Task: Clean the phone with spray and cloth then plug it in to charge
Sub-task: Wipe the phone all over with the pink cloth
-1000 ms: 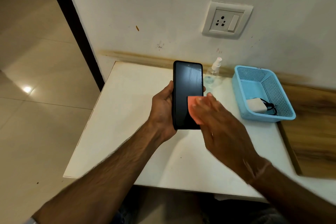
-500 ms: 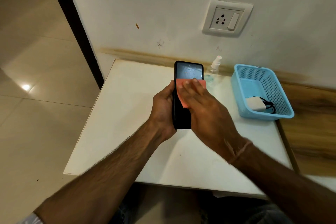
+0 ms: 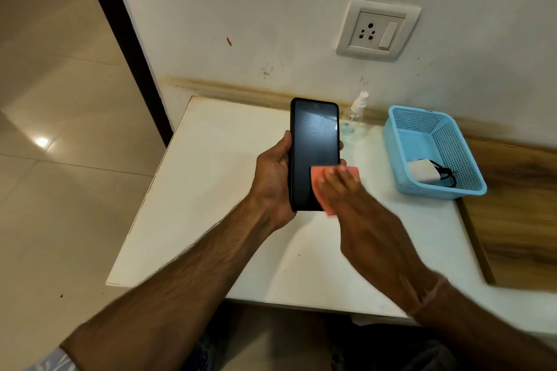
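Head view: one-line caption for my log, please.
Left hand grips a black rectangular smartphone while right hand presses a small pink cloth against its lower screen.

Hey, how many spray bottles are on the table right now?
1. The spray bottle stands at the back of the table, between the held phone and the blue basket. Another could hide behind the phone.

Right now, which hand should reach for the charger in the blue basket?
Probably the right hand. It is on the same side as the basket, nearer the charger, and only presses the cloth on the phone. The left hand grips the phone and is farther away.
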A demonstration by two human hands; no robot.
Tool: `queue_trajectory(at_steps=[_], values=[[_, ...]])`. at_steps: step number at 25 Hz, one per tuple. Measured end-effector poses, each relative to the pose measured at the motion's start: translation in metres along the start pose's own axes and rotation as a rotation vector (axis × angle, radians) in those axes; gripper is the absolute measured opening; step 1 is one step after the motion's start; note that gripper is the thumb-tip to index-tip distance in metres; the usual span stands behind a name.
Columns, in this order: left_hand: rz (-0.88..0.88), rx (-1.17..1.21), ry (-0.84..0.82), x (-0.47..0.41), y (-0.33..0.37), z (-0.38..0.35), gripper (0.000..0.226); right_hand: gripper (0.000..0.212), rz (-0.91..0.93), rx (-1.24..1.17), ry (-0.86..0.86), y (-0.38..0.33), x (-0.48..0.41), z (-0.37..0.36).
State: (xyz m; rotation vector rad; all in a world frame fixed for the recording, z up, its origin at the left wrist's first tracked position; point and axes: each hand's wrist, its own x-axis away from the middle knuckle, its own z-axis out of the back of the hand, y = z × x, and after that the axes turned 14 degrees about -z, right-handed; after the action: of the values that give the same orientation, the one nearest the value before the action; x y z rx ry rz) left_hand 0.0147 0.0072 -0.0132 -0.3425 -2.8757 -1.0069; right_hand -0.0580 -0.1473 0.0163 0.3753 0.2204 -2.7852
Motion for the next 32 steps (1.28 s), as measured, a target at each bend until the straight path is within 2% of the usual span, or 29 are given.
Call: queue_trajectory(at_steps=[3,5,9,12,15,18,23,26,28,29,32], values=[[-0.003,-0.098,0.068,0.0,0.0,0.002,0.055,0.059,-0.123,-0.054,0.025,0.006,-0.046,0.004],[-0.014,-0.115,0.088,-0.001,-0.002,0.003,0.05,0.062,-0.221,-0.047,-0.035,0.009,-0.075,0.004],[-0.035,-0.101,0.091,-0.001,-0.001,0.005,0.048,0.066,-0.256,-0.051,-0.098,0.01,-0.103,0.004],[-0.031,-0.106,0.085,-0.001,-0.002,0.006,0.049,0.068,-0.215,-0.066,-0.098,0.009,-0.081,0.005],[-0.027,-0.105,0.089,0.0,0.0,0.005,0.056,0.069,-0.113,-0.09,-0.019,-0.001,-0.038,0.004],[-0.013,-0.059,0.037,0.003,0.001,0.002,0.066,0.076,-0.057,-0.019,0.01,-0.008,-0.003,0.001],[0.007,-0.012,0.015,0.003,-0.001,-0.002,0.069,0.084,0.012,0.061,-0.091,-0.012,0.037,0.004],[0.008,0.003,0.024,0.003,0.0,-0.002,0.071,0.078,0.021,0.05,-0.114,-0.008,0.036,0.005],[0.003,0.026,0.031,0.002,0.002,-0.002,0.071,0.057,0.047,0.05,-0.061,-0.006,0.024,0.006],[0.003,0.03,0.035,0.002,0.003,-0.003,0.071,0.054,0.029,0.045,-0.04,-0.005,0.015,0.009],[0.007,0.002,0.06,0.004,0.005,-0.002,0.065,0.064,-0.083,-0.031,-0.072,-0.005,-0.022,0.015]])
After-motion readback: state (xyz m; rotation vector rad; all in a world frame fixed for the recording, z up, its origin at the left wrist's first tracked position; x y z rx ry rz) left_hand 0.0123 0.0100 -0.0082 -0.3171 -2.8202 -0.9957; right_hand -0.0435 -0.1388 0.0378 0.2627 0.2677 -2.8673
